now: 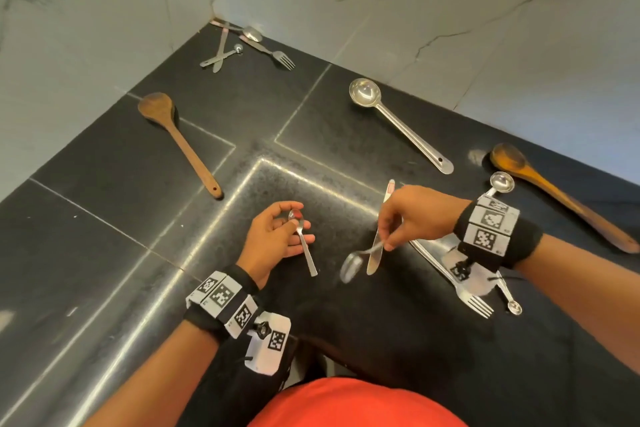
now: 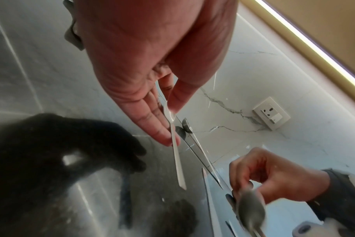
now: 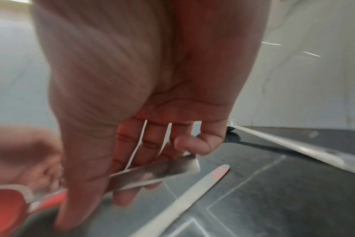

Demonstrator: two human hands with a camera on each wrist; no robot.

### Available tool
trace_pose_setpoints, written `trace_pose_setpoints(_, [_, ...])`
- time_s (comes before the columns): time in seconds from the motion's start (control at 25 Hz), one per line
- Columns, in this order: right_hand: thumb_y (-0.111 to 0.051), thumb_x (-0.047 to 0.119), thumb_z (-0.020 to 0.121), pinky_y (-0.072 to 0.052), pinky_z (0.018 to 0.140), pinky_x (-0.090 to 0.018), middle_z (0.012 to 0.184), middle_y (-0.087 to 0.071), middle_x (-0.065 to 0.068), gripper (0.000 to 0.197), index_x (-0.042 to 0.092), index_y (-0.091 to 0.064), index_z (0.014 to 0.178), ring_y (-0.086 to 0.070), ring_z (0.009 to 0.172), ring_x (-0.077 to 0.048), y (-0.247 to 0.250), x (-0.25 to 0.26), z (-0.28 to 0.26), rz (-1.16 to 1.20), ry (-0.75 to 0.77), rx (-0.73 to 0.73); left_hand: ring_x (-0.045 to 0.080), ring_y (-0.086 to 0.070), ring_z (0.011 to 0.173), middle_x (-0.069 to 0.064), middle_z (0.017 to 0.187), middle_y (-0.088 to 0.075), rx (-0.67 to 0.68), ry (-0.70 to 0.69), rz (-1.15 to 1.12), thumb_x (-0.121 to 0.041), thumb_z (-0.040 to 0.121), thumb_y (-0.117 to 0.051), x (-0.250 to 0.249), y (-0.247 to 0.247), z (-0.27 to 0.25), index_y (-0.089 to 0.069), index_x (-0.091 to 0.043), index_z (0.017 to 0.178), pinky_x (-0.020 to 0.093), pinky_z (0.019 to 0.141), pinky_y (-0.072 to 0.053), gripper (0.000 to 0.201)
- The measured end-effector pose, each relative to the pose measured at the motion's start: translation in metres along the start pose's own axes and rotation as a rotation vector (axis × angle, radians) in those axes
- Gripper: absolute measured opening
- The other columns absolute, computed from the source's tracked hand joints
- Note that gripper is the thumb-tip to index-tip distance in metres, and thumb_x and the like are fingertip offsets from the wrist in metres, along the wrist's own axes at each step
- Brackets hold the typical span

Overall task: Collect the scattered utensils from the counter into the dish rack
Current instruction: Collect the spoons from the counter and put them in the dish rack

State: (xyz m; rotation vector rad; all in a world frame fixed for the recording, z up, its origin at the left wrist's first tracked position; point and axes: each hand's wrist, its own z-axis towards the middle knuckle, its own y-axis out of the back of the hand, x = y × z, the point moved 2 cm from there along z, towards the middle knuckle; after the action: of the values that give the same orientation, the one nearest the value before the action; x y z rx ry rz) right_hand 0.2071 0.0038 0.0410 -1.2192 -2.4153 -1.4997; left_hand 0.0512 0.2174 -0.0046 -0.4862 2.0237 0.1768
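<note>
My left hand [image 1: 281, 236] is palm up over the black counter [image 1: 104, 218] and pinches a small steel teaspoon [image 1: 304, 246] between thumb and fingers. Its bowl lies under the thumb and its handle points toward me; the left wrist view shows the teaspoon [image 2: 175, 152] the same way. My right hand [image 1: 391, 232] pinches the handle of a larger spoon [image 1: 353, 267], bowl hanging down to the left and blurred. In the right wrist view that spoon handle [image 3: 158, 174] crosses under the fingers. A table knife [image 1: 377, 239] lies on the counter beneath the right hand. No dish rack is in view.
On the counter lie a wooden spoon [image 1: 180, 142] at left, a steel ladle [image 1: 398, 125], a second wooden spoon [image 1: 561, 198], a measuring spoon [image 1: 502, 182], a fork [image 1: 474, 302] and a tiny spoon [image 1: 513, 306]. Several utensils [image 1: 242, 45] lie in the back corner by the marble walls.
</note>
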Motion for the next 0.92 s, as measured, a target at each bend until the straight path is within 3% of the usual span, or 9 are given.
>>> trace_pose_setpoints(0.16, [-0.083, 0.028, 0.078, -0.052, 0.064, -0.017, 0.074, -0.076, 0.002, 0.015, 0.016, -0.079, 0.086, -0.067, 0.063, -0.004, 0.0, 0.028, 0.017, 0.582, -0.006, -0.389, 0.034, -0.073, 0.094, 0.022, 0.112, -0.069, -0.022, 0.05, -0.259, -0.028, 0.1, -0.052, -0.005, 0.001, -0.003, -0.061, -0.01, 0.116, 0.048, 0.09, -0.056, 0.026])
trace_pose_setpoints(0.28, [-0.082, 0.026, 0.08, -0.053, 0.064, -0.018, 0.072, -0.076, -0.001, 0.016, 0.012, -0.079, 0.087, -0.068, 0.062, -0.005, -0.023, 0.058, 0.048, 0.824, -0.08, -0.475, 0.032, -0.073, 0.095, 0.019, 0.109, -0.07, -0.048, -0.006, -0.322, -0.03, 0.098, -0.054, -0.013, 0.003, 0.001, -0.061, -0.01, 0.116, 0.043, 0.085, -0.058, 0.028])
trace_pose_setpoints(0.4, [-0.082, 0.026, 0.08, -0.053, 0.062, -0.018, 0.071, -0.076, -0.002, 0.015, 0.013, -0.079, 0.087, -0.069, 0.061, -0.007, -0.033, 0.081, 0.076, 0.883, -0.061, -0.49, 0.029, -0.073, 0.088, 0.025, 0.11, -0.068, -0.147, -0.098, -0.252, -0.01, 0.096, -0.057, -0.019, 0.015, 0.014, -0.056, -0.009, 0.119, 0.036, 0.074, -0.06, 0.023])
trace_pose_setpoints(0.48, [-0.081, 0.021, 0.081, -0.051, 0.059, -0.015, 0.069, -0.076, -0.001, 0.014, 0.01, -0.079, 0.089, -0.067, 0.058, -0.004, -0.031, 0.087, 0.088, 0.936, -0.044, -0.503, 0.029, -0.074, 0.085, 0.026, 0.104, -0.069, -0.23, -0.12, -0.254, -0.002, 0.094, -0.059, -0.023, 0.025, 0.023, -0.051, -0.011, 0.122, 0.035, 0.071, -0.06, 0.031])
trace_pose_setpoints(0.56, [-0.08, 0.018, 0.081, -0.048, 0.057, -0.011, 0.069, -0.074, 0.004, 0.013, 0.007, -0.079, 0.089, -0.066, 0.058, 0.0, -0.026, 0.089, 0.097, 0.973, -0.043, -0.499, 0.028, -0.074, 0.084, 0.024, 0.098, -0.071, -0.266, -0.113, -0.296, 0.002, 0.092, -0.061, -0.029, 0.032, 0.031, -0.045, -0.016, 0.126, 0.036, 0.071, -0.061, 0.041])
trace_pose_setpoints(0.68, [-0.079, 0.015, 0.082, -0.05, 0.066, -0.015, 0.076, -0.076, 0.001, 0.01, 0.008, -0.079, 0.089, -0.069, 0.065, -0.003, -0.015, 0.084, 0.116, 0.994, -0.04, -0.461, 0.031, -0.073, 0.09, 0.023, 0.099, -0.072, -0.245, -0.077, -0.372, 0.001, 0.09, -0.064, -0.039, 0.041, 0.048, -0.038, -0.026, 0.133, 0.039, 0.076, -0.062, 0.057])
trace_pose_setpoints(0.76, [-0.078, 0.013, 0.082, -0.049, 0.065, -0.017, 0.073, -0.075, 0.002, 0.008, 0.007, -0.079, 0.088, -0.065, 0.063, -0.002, -0.004, 0.079, 0.129, 0.998, -0.036, -0.4, 0.031, -0.073, 0.092, 0.025, 0.103, -0.071, -0.194, -0.074, -0.342, -0.001, 0.089, -0.064, -0.049, 0.046, 0.062, -0.049, -0.014, 0.131, 0.039, 0.077, -0.061, 0.047])
trace_pose_setpoints(0.84, [-0.076, 0.011, 0.084, -0.045, 0.059, -0.012, 0.064, -0.071, 0.009, 0.005, 0.008, -0.079, 0.087, -0.06, 0.056, 0.002, 0.01, 0.076, 0.14, 0.956, 0.0, -0.307, 0.03, -0.073, 0.092, 0.026, 0.103, -0.07, -0.175, -0.079, -0.31, -0.002, 0.09, -0.064, -0.059, 0.052, 0.077, -0.06, 0.0, 0.119, 0.038, 0.078, -0.061, 0.029])
trace_pose_setpoints(0.92, [-0.072, 0.016, 0.088, -0.044, 0.055, -0.008, 0.066, -0.071, 0.01, 0.007, 0.013, -0.079, 0.088, -0.06, 0.056, 0.002, 0.023, 0.077, 0.149, 0.895, 0.023, -0.215, 0.028, -0.073, 0.088, 0.022, 0.095, -0.071, -0.176, -0.088, -0.285, -0.002, 0.091, -0.062, -0.069, 0.059, 0.088, -0.063, 0.002, 0.107, 0.036, 0.077, -0.062, 0.017])
